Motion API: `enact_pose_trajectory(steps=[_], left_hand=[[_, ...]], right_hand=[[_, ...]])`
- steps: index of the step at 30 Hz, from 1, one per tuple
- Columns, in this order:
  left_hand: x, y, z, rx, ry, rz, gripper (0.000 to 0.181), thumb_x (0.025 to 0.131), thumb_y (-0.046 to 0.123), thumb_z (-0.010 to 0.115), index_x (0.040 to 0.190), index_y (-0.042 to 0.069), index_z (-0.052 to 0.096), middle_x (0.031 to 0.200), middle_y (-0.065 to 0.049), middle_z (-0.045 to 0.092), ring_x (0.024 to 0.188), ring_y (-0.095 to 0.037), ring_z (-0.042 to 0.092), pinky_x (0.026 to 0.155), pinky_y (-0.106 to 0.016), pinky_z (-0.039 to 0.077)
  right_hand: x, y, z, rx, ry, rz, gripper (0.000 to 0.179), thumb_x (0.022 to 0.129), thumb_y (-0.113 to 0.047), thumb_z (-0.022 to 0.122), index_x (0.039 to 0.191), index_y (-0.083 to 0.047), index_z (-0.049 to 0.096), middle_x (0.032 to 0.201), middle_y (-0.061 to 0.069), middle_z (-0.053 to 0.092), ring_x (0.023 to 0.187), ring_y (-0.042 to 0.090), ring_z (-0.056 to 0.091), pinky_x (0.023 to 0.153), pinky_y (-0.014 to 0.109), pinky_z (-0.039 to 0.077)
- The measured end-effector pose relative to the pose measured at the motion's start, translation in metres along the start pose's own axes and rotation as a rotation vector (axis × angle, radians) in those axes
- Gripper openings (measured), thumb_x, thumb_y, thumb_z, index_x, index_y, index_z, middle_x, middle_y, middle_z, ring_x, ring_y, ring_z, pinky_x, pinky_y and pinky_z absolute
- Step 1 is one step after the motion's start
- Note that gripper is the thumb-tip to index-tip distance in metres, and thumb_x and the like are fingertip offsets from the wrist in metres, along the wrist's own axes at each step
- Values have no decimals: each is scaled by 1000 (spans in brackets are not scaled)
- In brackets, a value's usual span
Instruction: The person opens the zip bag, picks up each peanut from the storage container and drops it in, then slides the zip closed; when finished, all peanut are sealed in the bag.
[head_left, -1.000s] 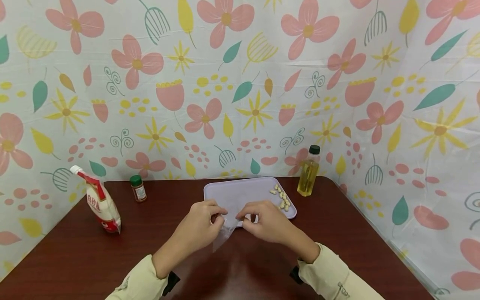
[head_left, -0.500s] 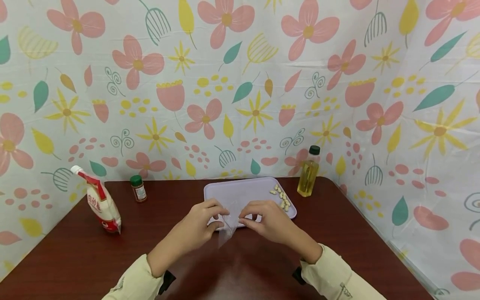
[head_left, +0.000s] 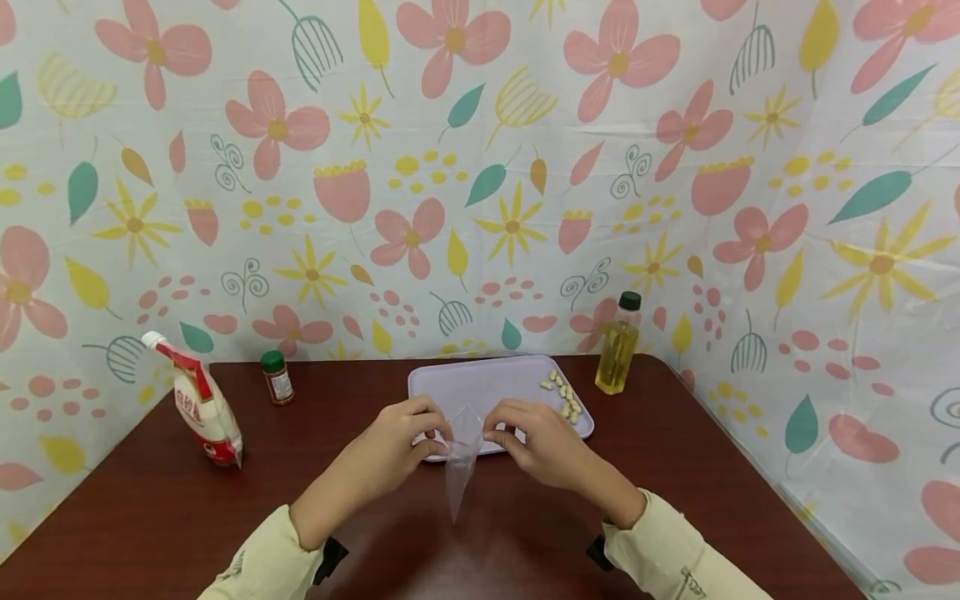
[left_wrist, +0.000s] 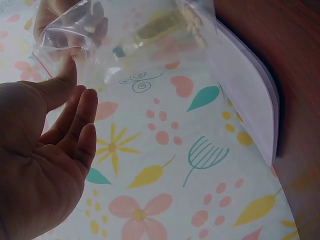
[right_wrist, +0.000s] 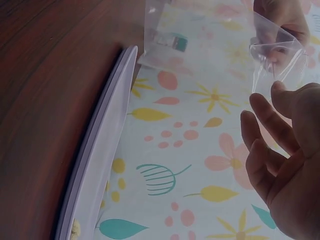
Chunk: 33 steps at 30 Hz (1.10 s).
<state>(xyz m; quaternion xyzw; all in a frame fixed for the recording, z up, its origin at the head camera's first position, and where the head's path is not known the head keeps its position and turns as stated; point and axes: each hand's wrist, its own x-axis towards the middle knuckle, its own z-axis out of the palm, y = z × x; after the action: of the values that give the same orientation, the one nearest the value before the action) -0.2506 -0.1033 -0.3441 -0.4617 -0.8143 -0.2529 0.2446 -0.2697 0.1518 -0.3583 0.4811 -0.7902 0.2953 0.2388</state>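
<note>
Between both hands hangs a clear plastic bag (head_left: 457, 479), its pointed lower corner dangling in front of the tray. A thin red line (left_wrist: 43, 65) runs along the bag's edge in the left wrist view. My left hand (head_left: 397, 437) pinches one side of the bag near its top, thumb against fingertips. On the opposite side, my right hand (head_left: 536, 435) pinches the film between thumb and index finger. The other fingers of the right hand are loosely bent in the right wrist view. Behind the hands lies a lilac tray (head_left: 480, 379), with several peanuts (head_left: 567, 400) at its right end.
At the back right stands an oil bottle (head_left: 618, 346) with a dark cap. A green-capped spice jar (head_left: 277, 379) and a red-and-white sugar bag (head_left: 205, 408) are on the left of the brown table (head_left: 300, 467). A flowered curtain (head_left: 480, 208) closes off the back.
The bag's lower corner has swung right and now hangs nearly straight down. My hands have drawn slightly apart, and more of the film shows between them. Things on the table have stayed put.
</note>
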Motion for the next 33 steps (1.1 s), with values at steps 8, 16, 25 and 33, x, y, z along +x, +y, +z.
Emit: enact_pose_trajectory(steps=[8, 16, 25, 33], left_hand=[[-3, 0, -5, 6, -12, -52, 19, 80, 16, 82, 85, 14, 64, 93, 5, 57, 81, -14, 59, 63, -19, 47], [-5, 3, -6, -10, -5, -113, 21, 86, 27, 78, 95, 17, 62, 99, 8, 57, 86, -10, 56, 65, -21, 48], [-5, 8, 3, -50, 29, -198, 40, 86, 41, 76, 113, 18, 57, 123, 9, 57, 107, -12, 58, 78, -33, 51], [-5, 6, 12, -204, 15, -191, 48, 85, 41, 78, 119, 19, 52, 141, 7, 52, 124, -13, 53, 90, -44, 50]], right_hand=[[-4, 1, -4, -12, -44, 20, 11, 93, -4, 66, 95, -14, 63, 82, -8, 66, 65, 2, 54, 58, 23, 47], [-4, -1, -6, -3, -44, 32, 3, 97, -9, 63, 96, -12, 64, 86, -6, 67, 70, 4, 61, 62, 25, 51], [3, -4, -2, 14, -13, -21, 4, 96, -10, 64, 98, -13, 63, 87, -4, 69, 72, 5, 63, 65, 18, 50], [4, -7, 0, -9, 6, -31, 2, 98, -15, 63, 97, -13, 64, 84, -7, 67, 73, 4, 64, 64, 21, 50]])
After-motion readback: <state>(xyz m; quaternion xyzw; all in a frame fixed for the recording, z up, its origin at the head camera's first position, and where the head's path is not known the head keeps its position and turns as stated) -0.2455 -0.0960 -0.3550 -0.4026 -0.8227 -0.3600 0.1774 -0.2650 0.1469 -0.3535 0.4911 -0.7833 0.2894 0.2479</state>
